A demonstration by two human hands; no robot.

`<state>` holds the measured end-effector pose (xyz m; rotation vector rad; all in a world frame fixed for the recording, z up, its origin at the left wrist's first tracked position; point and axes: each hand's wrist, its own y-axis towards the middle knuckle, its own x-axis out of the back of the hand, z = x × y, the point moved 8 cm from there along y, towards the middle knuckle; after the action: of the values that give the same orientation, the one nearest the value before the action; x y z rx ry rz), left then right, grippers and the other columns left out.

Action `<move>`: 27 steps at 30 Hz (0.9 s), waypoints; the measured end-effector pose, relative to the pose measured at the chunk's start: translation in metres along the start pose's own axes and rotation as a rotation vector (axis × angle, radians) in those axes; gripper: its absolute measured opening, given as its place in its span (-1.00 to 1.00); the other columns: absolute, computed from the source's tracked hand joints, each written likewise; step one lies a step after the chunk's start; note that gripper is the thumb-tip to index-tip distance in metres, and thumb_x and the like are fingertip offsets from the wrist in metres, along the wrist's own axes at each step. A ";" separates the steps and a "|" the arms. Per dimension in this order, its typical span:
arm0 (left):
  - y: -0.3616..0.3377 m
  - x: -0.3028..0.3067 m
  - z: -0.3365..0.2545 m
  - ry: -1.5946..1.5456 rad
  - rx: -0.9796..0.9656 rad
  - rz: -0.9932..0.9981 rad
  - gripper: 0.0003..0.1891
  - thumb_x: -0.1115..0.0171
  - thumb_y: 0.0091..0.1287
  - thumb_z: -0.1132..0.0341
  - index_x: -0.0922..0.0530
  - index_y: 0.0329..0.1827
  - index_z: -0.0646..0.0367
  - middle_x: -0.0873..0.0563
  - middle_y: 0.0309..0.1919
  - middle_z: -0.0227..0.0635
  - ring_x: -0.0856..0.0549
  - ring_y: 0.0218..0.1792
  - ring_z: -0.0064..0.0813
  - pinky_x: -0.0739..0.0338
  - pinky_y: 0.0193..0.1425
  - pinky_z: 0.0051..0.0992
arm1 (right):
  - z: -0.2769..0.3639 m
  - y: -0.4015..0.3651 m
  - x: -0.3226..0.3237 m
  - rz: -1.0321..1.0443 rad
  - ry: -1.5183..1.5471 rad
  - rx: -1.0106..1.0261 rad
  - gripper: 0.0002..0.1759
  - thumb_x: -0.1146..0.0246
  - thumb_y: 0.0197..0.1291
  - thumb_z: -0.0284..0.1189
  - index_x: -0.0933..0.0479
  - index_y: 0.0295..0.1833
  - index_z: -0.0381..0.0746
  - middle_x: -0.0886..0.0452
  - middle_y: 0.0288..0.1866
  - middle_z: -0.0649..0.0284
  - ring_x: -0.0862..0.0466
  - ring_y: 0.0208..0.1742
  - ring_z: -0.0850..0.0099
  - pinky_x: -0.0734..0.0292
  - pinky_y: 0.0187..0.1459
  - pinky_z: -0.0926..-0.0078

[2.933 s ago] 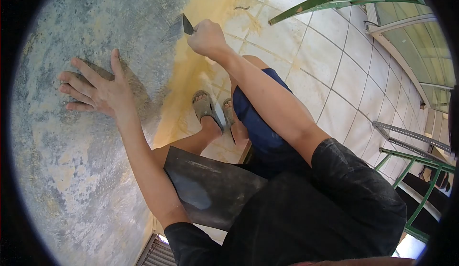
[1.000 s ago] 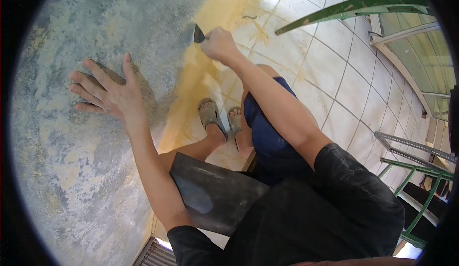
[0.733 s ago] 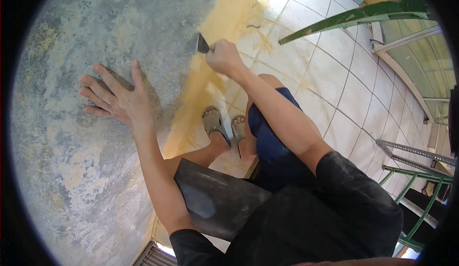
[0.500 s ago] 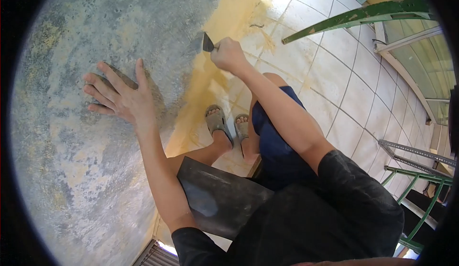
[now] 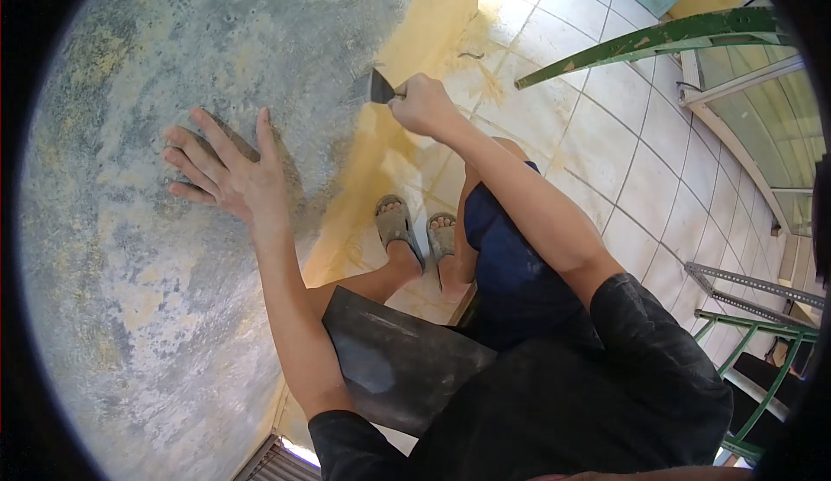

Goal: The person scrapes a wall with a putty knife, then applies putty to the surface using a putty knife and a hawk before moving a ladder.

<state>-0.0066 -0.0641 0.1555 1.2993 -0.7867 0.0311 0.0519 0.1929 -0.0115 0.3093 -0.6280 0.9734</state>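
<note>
My left hand (image 5: 234, 169) lies against the mottled grey-blue wall (image 5: 138, 247), fingers spread, holding nothing. In my right hand (image 5: 424, 105) is a scraper (image 5: 380, 88) with a dark, flared metal blade; my fingers wrap round its handle and hide most of it. The blade's edge is at the wall, where the grey surface borders a yellow strip (image 5: 433, 27). That strip runs along the bottom of the wall, down to the floor.
White floor tiles (image 5: 597, 144) carry yellow dust near the wall. My sandalled feet (image 5: 396, 226) stand close to the wall base. A chipped green curved frame (image 5: 640, 44) reaches in at upper right. Green metal bars (image 5: 766, 394) and a perforated metal angle (image 5: 753, 280) stand at right.
My right hand and the scraper have shifted slightly right and down in view, and the blade's angle has turned. My left hand stays spread on the wall; the whole view has moved a little.
</note>
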 end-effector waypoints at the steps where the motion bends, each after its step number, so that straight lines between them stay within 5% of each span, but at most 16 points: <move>1: 0.000 0.000 0.000 -0.004 -0.009 -0.003 -0.08 -0.27 0.34 -0.31 -0.16 0.67 -0.12 0.01 0.69 -0.16 0.20 0.70 -0.19 0.47 0.64 0.11 | 0.006 -0.002 -0.002 0.014 0.004 0.000 -0.71 -0.22 -0.05 -0.41 -0.63 -0.44 -0.50 -0.65 -0.33 -0.36 -0.71 -0.18 -0.25 -0.65 -0.09 0.04; 9: -0.001 0.001 -0.002 0.006 0.010 0.031 -0.08 -0.28 0.34 -0.29 -0.15 0.67 -0.12 0.02 0.69 -0.18 0.20 0.70 -0.20 0.43 0.64 0.11 | -0.004 -0.012 -0.027 0.007 0.080 -0.008 -0.72 -0.19 -0.02 -0.45 -0.62 -0.44 -0.52 -0.64 -0.34 -0.39 -0.71 -0.18 -0.25 -0.64 -0.08 0.03; 11: 0.000 0.002 -0.004 -0.013 -0.001 0.011 -0.08 -0.28 0.34 -0.29 -0.16 0.67 -0.12 0.01 0.69 -0.17 0.21 0.70 -0.19 0.45 0.64 0.12 | -0.028 0.002 -0.035 -0.102 0.052 -0.036 -0.75 -0.17 0.00 -0.46 -0.57 -0.52 -0.47 -0.55 -0.52 -0.30 -0.66 -0.44 -0.18 -0.58 -0.30 0.05; 14: -0.001 -0.001 -0.002 0.004 -0.008 0.004 -0.09 -0.28 0.34 -0.28 -0.18 0.67 -0.12 0.02 0.69 -0.17 0.22 0.70 -0.19 0.48 0.64 0.11 | -0.005 -0.008 -0.023 -0.118 0.078 0.095 -0.77 -0.16 -0.04 -0.47 -0.57 -0.54 -0.46 -0.53 -0.54 -0.31 -0.65 -0.47 -0.19 -0.57 -0.33 0.03; 17: 0.001 0.001 -0.004 -0.061 0.018 0.020 -0.10 -0.28 0.35 -0.28 -0.19 0.66 -0.10 0.03 0.69 -0.18 0.22 0.70 -0.20 0.51 0.63 0.11 | -0.027 0.003 -0.031 -0.059 -0.005 0.008 -0.74 -0.23 -0.10 -0.44 -0.61 -0.49 -0.50 -0.63 -0.39 -0.34 -0.70 -0.26 -0.26 -0.64 -0.13 0.01; 23: -0.001 -0.004 0.001 -0.003 0.012 0.024 -0.04 -0.30 0.28 -0.36 -0.21 0.65 -0.10 -0.03 0.67 -0.12 0.15 0.68 -0.04 0.39 0.59 0.28 | 0.010 -0.020 -0.024 -0.005 -0.044 0.116 -0.75 -0.22 -0.10 -0.45 -0.58 -0.55 -0.48 -0.62 -0.43 -0.35 -0.70 -0.30 -0.26 -0.64 -0.16 0.01; 27: -0.001 -0.005 0.001 0.015 0.000 0.029 -0.05 -0.30 0.28 -0.36 -0.23 0.65 -0.09 -0.03 0.67 -0.11 0.15 0.68 -0.02 0.40 0.59 0.28 | -0.021 -0.003 -0.031 -0.054 -0.048 -0.017 -0.69 -0.20 0.07 -0.41 -0.59 -0.49 -0.50 -0.59 -0.47 -0.35 -0.70 -0.34 -0.21 -0.63 -0.20 0.04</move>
<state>-0.0099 -0.0631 0.1519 1.2865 -0.7927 0.0640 0.0493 0.1809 -0.0474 0.3335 -0.6684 0.9104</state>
